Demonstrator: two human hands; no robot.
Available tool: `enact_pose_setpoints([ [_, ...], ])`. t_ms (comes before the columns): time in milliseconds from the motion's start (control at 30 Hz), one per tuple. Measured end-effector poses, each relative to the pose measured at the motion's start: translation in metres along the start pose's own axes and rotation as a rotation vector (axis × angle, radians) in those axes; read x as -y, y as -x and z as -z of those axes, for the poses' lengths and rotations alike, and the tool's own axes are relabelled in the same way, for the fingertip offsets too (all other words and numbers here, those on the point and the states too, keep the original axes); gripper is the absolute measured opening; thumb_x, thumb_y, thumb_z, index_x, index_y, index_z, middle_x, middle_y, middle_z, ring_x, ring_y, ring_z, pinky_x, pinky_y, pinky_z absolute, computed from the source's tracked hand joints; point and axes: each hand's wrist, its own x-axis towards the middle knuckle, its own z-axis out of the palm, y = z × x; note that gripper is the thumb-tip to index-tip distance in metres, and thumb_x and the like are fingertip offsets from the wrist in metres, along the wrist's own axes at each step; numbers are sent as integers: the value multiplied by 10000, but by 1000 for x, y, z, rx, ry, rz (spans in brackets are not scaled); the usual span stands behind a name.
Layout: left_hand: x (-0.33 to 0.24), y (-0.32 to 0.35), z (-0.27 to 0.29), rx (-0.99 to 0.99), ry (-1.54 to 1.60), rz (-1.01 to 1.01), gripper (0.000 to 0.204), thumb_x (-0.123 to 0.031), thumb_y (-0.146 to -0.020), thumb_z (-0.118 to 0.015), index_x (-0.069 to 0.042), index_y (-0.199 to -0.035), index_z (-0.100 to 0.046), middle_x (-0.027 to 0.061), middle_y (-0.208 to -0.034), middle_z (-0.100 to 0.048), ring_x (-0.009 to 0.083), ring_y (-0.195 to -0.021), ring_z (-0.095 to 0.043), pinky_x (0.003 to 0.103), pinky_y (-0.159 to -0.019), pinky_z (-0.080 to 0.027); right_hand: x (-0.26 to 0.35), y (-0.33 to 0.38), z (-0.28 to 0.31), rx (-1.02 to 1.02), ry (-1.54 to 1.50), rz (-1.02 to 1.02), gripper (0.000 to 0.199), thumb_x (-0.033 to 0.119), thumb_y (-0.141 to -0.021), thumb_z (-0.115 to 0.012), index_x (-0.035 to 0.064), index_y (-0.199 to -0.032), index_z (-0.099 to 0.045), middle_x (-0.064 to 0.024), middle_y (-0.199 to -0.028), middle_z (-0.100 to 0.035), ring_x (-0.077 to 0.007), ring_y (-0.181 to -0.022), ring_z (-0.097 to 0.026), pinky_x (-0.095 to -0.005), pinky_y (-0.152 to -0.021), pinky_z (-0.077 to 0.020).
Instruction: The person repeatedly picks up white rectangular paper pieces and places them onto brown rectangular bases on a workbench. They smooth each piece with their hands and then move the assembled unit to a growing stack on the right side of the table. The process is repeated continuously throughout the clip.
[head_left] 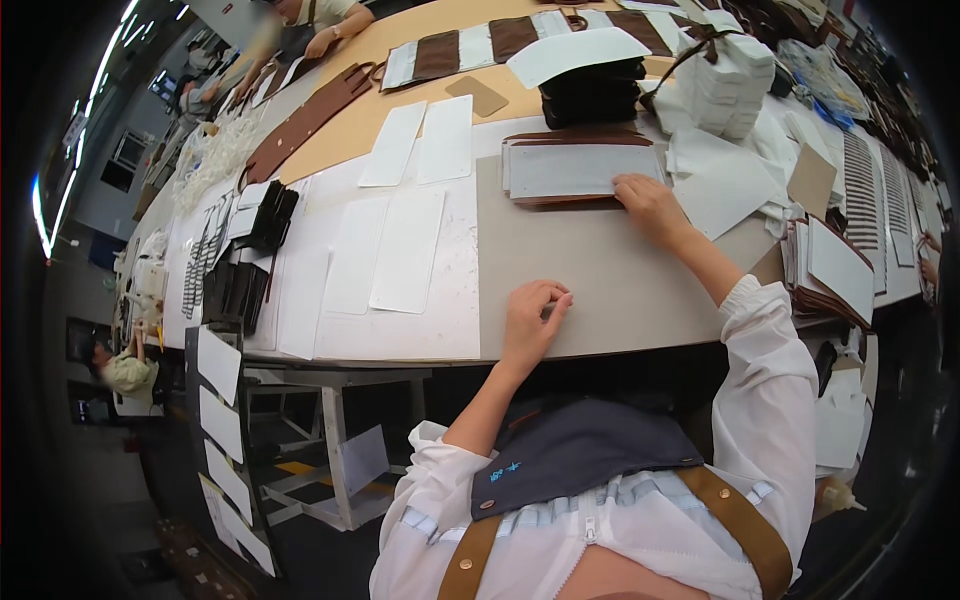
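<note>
A stack of brown leather pieces topped by a white rectangular sheet [575,172] lies on the grey board [600,262] in front of me. My right hand [652,208] is at the stack's near right corner, its fingertips closed on the edge of the white sheet; how many layers they pinch is hidden. My left hand [536,318] rests over the board near the table's front edge. Its fingers are curled in toward the thumb, and nothing shows in them. Behind the stack stands a black folded pile [592,98] with a white sheet [578,52] on top.
White panels [408,250] lie in pairs to the left, beside black leather pieces [262,215]. A long brown strip [310,125] lies farther back. At right are a white bundle [728,85], loose white sheets [722,180] and another brown-and-white stack [835,262]. Another person [320,25] works across the table.
</note>
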Motion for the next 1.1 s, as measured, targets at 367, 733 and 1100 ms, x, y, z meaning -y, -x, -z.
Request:
enact_pose_setpoints([
  [367, 3, -9, 49, -276, 44, 68, 86, -81, -984, -663, -5, -972, -702, 106, -926, -709, 230, -873, -682, 337, -812, -534, 53, 27, 43, -78, -472, -158, 114, -15, -954, -645, -30, -1067, -644, -169, -1103, -742, -351, -992, -728, -391, -847, -589],
  [733, 222, -176, 245, -251, -895, 417, 473, -336, -893, -756, -83, -1283, -663, 159, -1280, -667, 366, -1213, -598, 478, -1011, -490, 150, 103, 75, 136, -360, -127, 164, -44, -833, -708, -4, -965, -619, -136, -1165, -725, -331, -1133, -705, -405, -884, -603],
  [1100, 284, -247, 241, -7, -792, 984, 847, -587, -734, -819, -116, -1404, -604, 142, -1380, -637, 391, -1352, -505, 548, -1066, -405, 160, 113, 74, 157, -279, -323, 157, -28, -855, -710, 17, -981, -626, -131, -1244, -712, -332, -1209, -669, -455, -1029, -550],
])
